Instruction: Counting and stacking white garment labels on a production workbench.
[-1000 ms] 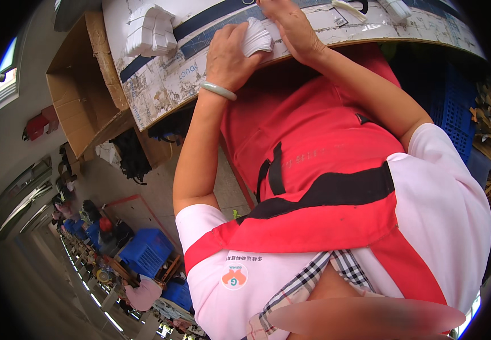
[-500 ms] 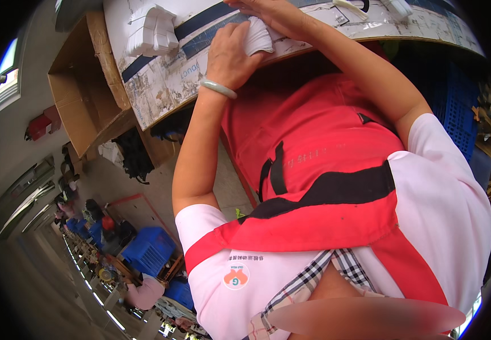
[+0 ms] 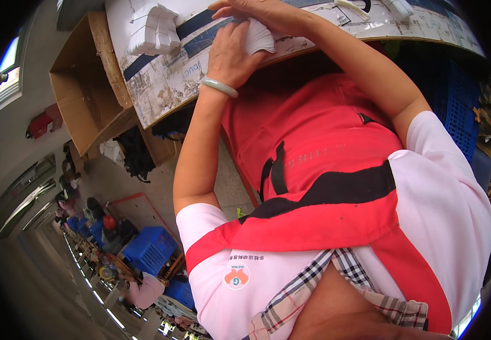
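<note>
A fanned stack of thin white pieces [image 3: 258,38], perhaps paper or fabric, lies at the near edge of the worktable. My left hand [image 3: 232,55], with a pale bangle at its wrist, is curled around the left side of this stack. Over its far side reaches my right hand [image 3: 271,14], its fingers stretched out to the left and slightly apart, apparently holding nothing. The fingertips of my left hand are partly hidden by the stack and the other hand. Further left on the table stand several bundled white stacks [image 3: 153,31].
The worn white tabletop [image 3: 163,85] carries dark blue strips. An open cardboard box [image 3: 84,85] stands by its left end. White items [image 3: 397,8] and a pale curved piece [image 3: 352,9] lie at the right. Below the table's right side is a blue crate [image 3: 460,107].
My right hand's fingers have lifted and spread a little further left over the stack. My left hand stays almost in place on the stack.
</note>
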Motion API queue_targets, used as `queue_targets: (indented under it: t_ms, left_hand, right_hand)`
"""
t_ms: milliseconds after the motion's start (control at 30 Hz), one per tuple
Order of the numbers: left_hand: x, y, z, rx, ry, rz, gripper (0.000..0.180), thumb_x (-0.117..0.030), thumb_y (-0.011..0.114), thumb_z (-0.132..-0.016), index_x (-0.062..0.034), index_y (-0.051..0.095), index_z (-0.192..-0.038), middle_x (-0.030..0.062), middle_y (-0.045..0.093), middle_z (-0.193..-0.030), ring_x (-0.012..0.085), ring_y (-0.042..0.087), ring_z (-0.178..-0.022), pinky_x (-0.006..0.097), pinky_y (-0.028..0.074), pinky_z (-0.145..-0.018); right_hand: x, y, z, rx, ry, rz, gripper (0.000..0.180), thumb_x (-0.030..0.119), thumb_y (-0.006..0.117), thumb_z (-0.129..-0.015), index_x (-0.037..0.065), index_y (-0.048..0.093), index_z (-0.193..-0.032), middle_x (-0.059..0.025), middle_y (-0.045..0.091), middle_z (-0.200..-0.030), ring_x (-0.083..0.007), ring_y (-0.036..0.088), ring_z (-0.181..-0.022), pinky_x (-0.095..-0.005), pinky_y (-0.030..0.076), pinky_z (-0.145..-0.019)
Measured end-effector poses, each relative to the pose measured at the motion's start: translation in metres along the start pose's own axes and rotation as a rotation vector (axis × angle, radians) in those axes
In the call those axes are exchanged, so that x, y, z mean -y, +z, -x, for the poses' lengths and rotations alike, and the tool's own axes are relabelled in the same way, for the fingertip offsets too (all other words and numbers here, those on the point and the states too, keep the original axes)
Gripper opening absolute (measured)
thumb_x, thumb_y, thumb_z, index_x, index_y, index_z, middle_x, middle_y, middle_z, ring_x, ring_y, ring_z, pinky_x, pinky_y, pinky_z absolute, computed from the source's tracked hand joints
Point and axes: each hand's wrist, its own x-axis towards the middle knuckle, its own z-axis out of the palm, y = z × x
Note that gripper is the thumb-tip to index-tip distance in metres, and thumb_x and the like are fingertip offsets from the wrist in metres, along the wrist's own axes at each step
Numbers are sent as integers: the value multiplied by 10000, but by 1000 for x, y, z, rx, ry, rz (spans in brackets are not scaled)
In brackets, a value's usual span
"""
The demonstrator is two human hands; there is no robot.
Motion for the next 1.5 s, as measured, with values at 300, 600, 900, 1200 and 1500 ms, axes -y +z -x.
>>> queue_targets:
  t_ms: [300, 600, 900, 1200, 1500]
  left_hand:
    - [-1, 2, -1, 11, -16, -16, 668, -224, 809, -694, 27, 590, -1273, 196, 595, -1240, 387, 555, -1175, 441, 463, -1013]
    - [-1, 0, -2, -12, 13, -21, 640, -239, 812, -703, 20, 604, -1250, 207, 599, -1246, 388, 549, -1187, 445, 460, -1018]
    - [-1, 3, 0, -29, -16, -42, 634, -235, 808, -710, 17, 612, -1259, 186, 618, -1213, 373, 592, -1136, 429, 491, -976]
    - [3, 9, 1, -73, 21, -3, 584, -259, 815, -704, 6, 628, -1190, 180, 635, -1112, 368, 589, -1059, 446, 494, -926]
    - [0, 5, 0, -47, -42, -24, 604, -300, 791, -741, 6, 622, -1233, 214, 638, -1151, 386, 604, -1100, 450, 502, -941]
  right_hand:
    - [-3, -21, -11, 44, 3, -58, 722, 583, 426, -1030, 38, 403, -1504, -196, 507, -1433, -283, 453, -1348, -394, 319, -1165]
    - [-8, -9, -5, 75, -42, 44, 633, 518, 423, -1057, 45, 442, -1477, -169, 535, -1409, -246, 507, -1286, -377, 411, -1098]
    - [-29, -12, 8, -275, -132, -95, 436, 358, 538, -1054, 49, 558, -1361, -80, 616, -1276, -157, 554, -1169, -308, 419, -1032]
    - [-36, 26, 18, -555, -271, -294, 270, 246, 633, -1009, 72, 598, -1213, -19, 632, -1154, -99, 589, -1020, -246, 464, -926]
    - [12, -2, 56, 164, -206, 1015, 1132, 333, 911, -698, 149, 223, -1578, -238, 290, -1544, -412, 260, -1457, -493, 303, -1172]
